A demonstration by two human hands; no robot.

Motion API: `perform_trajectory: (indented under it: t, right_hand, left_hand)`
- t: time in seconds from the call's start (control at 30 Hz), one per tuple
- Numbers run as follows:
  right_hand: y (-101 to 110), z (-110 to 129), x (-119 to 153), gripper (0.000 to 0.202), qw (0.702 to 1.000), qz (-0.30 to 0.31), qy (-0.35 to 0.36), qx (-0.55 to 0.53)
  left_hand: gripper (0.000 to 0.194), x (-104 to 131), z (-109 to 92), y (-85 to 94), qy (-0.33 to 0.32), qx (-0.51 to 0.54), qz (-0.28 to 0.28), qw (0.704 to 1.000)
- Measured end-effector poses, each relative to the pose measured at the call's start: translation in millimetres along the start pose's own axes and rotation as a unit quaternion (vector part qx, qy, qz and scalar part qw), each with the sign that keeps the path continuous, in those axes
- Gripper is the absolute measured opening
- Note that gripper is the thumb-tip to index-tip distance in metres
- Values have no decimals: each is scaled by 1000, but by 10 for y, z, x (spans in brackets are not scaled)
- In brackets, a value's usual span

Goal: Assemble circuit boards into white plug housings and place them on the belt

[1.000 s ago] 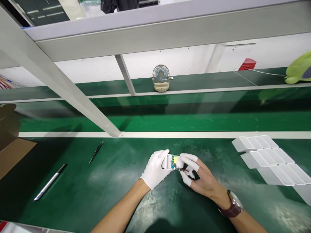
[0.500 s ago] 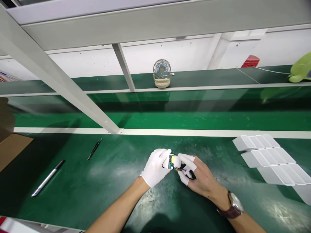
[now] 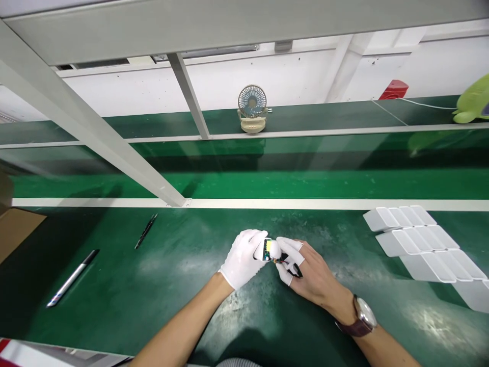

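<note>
Wearing a white glove, my left hand (image 3: 244, 258) pinches a small circuit board (image 3: 268, 250) with a yellow part and green edges, partly set in a white piece. My right hand (image 3: 311, 267), with white covers on some fingertips, is closed around a white rounded part (image 3: 275, 250) against the board's right side. Thin dark and red wires (image 3: 284, 261) run from the board under the right fingers, where a black piece (image 3: 298, 272) also shows. Both hands meet just above the green table.
Several white trays (image 3: 414, 239) stand in rows at the right. A black pen (image 3: 146, 231) and a silver marker (image 3: 72, 279) lie at the left, near a cardboard box (image 3: 21, 227). Beyond, a small fan (image 3: 252, 108) stands on a shelf below grey beams.
The camera view has shifted slightly, so the whole scene sits a little higher and to the left. Both hands keep their hold on the parts, with the right fingers slightly moved.
</note>
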State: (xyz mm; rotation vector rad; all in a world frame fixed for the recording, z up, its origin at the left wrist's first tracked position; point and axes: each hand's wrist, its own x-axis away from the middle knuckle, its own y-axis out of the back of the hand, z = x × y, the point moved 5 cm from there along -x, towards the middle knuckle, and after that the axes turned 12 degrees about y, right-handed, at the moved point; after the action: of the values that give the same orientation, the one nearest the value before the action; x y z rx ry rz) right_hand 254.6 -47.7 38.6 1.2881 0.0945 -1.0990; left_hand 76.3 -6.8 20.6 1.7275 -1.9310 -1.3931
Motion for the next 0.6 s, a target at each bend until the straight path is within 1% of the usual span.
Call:
perform_trajectory:
  t: [0.2, 0.3, 0.4, 0.5, 0.6]
  right_hand:
    - [-22, 21, -9, 74, 1000, -2, -5, -2]
    - [-78, 38, -15, 71, 1000, 8, -8, -2]
    - [-99, 42, -4, 69, 1000, 2, -17, -19]
    - [-71, -19, 30, 63, 991, -16, -79, -103]
    - [-32, -100, 52, 40, 968, -47, -141, -205]
  left_hand:
    - [55, 3, 16, -25, 0, 0, 9, 1000]
    - [53, -2, -24, -32, -10, 10, 22, 1000]
    - [54, -32, -83, -19, -13, 19, 34, 999]
    - [39, -77, -92, -11, 23, 11, 72, 997]
    - [38, -89, -36, 22, 62, 67, 100, 991]
